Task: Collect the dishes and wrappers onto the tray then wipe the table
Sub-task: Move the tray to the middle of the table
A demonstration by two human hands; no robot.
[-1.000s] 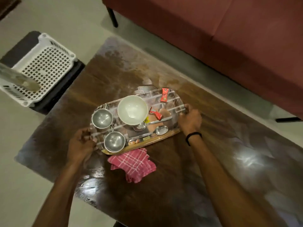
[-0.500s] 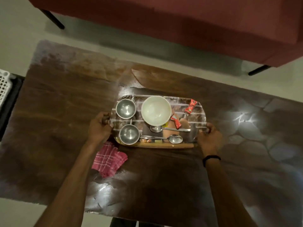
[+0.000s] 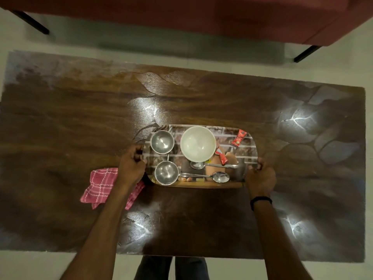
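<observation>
On tray [image 3: 250,156]: bowl [image 3: 197,144], cups [image 3: 162,142], wrappers [image 3: 238,137].

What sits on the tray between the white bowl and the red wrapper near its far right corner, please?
In the head view, nothing lies between the white bowl and that red wrapper; only bare printed tray surface shows there.

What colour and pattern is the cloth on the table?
Pink-red with white checks; the cloth shows best in the head view.
</observation>
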